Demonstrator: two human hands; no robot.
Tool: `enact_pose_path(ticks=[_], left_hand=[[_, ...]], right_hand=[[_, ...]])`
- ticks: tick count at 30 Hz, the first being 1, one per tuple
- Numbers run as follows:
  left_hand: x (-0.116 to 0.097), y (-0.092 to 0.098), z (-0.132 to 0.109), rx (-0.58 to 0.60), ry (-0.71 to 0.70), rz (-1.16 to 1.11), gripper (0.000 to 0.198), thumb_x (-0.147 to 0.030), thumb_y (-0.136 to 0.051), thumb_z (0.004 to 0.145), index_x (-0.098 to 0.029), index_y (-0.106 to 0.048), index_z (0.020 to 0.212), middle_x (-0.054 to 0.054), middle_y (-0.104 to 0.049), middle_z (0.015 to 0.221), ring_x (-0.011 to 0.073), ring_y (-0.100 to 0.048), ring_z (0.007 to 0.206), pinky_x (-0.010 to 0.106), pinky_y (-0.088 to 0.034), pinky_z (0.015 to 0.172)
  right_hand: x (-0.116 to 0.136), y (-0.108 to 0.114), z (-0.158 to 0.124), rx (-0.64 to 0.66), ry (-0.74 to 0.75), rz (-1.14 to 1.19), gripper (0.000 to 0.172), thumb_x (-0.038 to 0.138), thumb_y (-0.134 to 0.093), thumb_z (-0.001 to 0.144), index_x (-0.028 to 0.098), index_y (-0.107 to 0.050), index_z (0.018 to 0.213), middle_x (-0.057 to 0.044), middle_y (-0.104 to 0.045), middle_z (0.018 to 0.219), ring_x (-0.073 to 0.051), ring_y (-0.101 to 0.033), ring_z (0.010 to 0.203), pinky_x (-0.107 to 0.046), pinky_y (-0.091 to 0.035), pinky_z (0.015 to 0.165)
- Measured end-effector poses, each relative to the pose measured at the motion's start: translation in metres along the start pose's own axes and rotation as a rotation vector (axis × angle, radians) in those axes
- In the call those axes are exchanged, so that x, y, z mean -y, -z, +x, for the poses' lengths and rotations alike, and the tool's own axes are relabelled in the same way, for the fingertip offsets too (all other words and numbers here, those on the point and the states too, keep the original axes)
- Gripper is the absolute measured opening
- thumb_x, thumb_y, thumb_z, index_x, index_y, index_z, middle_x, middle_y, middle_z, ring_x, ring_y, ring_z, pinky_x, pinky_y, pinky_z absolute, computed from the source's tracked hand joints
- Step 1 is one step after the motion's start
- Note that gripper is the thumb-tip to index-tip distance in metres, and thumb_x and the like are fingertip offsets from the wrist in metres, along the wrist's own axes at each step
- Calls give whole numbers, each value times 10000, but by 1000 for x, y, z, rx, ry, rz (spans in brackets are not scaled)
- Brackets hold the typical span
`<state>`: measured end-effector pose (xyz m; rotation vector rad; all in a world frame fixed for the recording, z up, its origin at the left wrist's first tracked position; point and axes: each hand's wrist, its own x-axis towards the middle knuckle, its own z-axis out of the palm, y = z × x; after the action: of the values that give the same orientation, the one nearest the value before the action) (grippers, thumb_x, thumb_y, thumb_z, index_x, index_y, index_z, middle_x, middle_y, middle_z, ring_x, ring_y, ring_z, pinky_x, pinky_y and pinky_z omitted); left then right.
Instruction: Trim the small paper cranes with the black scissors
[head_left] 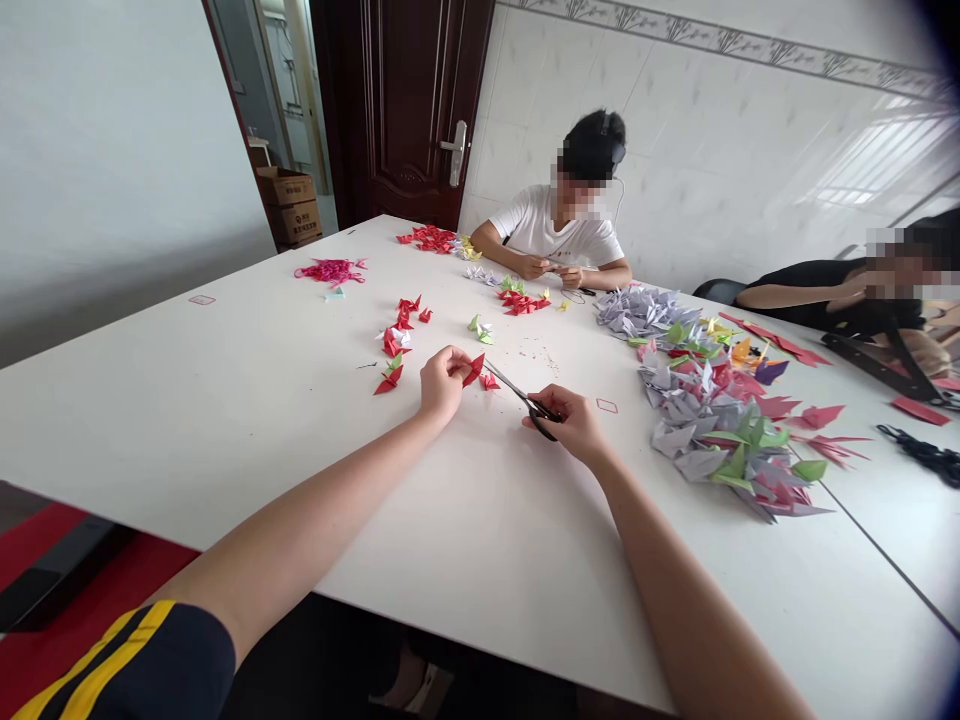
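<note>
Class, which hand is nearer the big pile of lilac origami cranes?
Right. The right hand, holding scissors, is just left of the pile of lilac origami cranes, not touching it; the left hand, holding red folded paper, is farther left.

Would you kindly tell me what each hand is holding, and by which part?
The left hand pinches red folded paper by its near end; the right hand holds scissors by their black handles.

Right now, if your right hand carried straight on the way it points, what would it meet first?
The right hand holds black-handled scissors, and their tips point at the red folded paper in the left hand, so that paper probably comes first. A small red paper piece lies close by on the table; depth is unclear.
</note>
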<state>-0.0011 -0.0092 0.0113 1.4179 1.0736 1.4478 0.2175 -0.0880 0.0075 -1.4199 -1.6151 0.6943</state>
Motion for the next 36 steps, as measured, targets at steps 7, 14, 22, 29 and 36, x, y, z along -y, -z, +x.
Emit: enact_pose_path(ticks=[7, 14, 22, 29, 36], left_hand=[[-1, -2, 0, -7, 15, -47, 119, -85, -565, 758, -199, -581, 728, -9, -668, 696, 130, -612, 643, 235, -441, 628], [-1, 0, 0, -14, -3, -16, 116, -93, -577, 774, -201, -579, 734, -10, -666, 698, 122, -587, 625, 229, -418, 608], [-2, 0, -1, -8, -8, -28, 110, -109, -579, 784, -201, -565, 725, -9, -663, 680, 120, -585, 618, 229, -421, 610], [-1, 0, -1, -22, 5, -13, 121, -92, -564, 775, -201, -573, 725, -9, -666, 687, 122, -586, 622, 234, -417, 610], [-1, 0, 0, -19, -2, -6, 124, -86, -558, 775, -201, -571, 730, -9, -660, 690, 124, -585, 623, 235, -417, 617]], right_hand=[[-2, -3, -1, 40, -39, 4, 282, 274, -728, 687, 226, -697, 964, -16, -739, 798, -184, -630, 715, -295, -450, 644], [3, -1, -2, -8, -34, -51, 274, 239, -688, 693, 217, -701, 966, -23, -768, 776, -205, -676, 727, -310, -473, 664], [8, -3, -3, -52, 18, -55, 266, 248, -683, 705, 203, -707, 966, -30, -764, 763, -206, -679, 720, -320, -477, 668], [9, -3, -3, -109, 75, -102, 247, 275, -709, 714, 198, -719, 949, -29, -742, 741, -190, -650, 685, -313, -478, 662], [13, -4, -4, -66, 75, -130, 234, 269, -682, 725, 208, -719, 949, -35, -754, 744, -216, -684, 716, -324, -482, 666]])
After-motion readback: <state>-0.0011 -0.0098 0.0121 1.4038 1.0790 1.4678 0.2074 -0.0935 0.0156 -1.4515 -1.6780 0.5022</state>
